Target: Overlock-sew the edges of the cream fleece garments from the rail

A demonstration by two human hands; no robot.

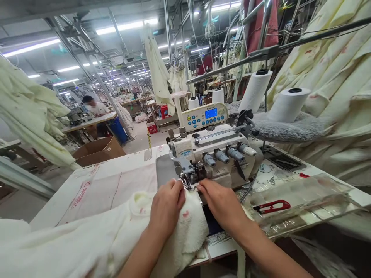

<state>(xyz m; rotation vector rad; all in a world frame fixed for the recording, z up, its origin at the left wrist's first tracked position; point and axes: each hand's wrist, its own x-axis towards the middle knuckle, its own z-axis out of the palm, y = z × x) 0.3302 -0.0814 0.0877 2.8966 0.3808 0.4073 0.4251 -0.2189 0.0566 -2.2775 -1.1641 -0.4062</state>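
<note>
The cream fleece piece (195, 226) lay across the tabletop (136, 157), its edge at the presser foot (188, 180) of the overlock machine (222, 170). Stitching seemed underway; the length left could not be told. The left hand (167, 206) had fingers curled tight on fleece; the right hand (222, 201) pinched its edge.

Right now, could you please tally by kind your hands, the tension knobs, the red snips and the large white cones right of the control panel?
Hands, left hand and right hand: 2
Tension knobs: 4
Red snips: 1
Large cones: 2
Total: 9
</note>
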